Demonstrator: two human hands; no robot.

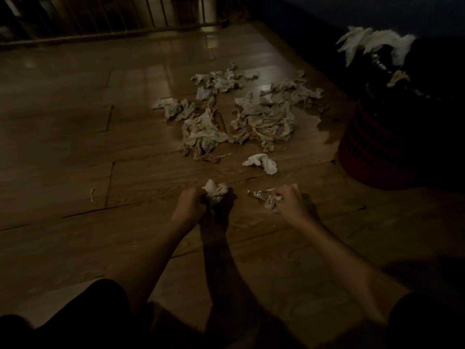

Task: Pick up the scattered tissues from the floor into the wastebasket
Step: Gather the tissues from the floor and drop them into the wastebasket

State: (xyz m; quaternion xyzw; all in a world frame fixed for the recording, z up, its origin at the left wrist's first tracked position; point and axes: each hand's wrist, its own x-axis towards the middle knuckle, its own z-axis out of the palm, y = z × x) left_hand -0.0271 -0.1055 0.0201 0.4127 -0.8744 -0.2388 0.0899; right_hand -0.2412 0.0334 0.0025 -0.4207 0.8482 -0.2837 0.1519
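Left hand (192, 201) around crumpled tissue (216, 191)

Left hand (192, 201) fisted, right hand (289, 200) fisted, forearms extended.

Both grips sit low over the wooden floor (75, 147): the left hand (191, 201) closed on a crumpled tissue (215, 191), the right hand (289, 200) closed on a tissue scrap (270, 201). Bare floor lies between the two grips and stretches wide to the left grip's outer side. Just ahead of the right grip lies a loose tissue (261, 162); beyond it the tissue pile (239, 114) spans the way forward. The red wastebasket (372, 144) stands ahead-right of the right grip, tissues draped over its rim.
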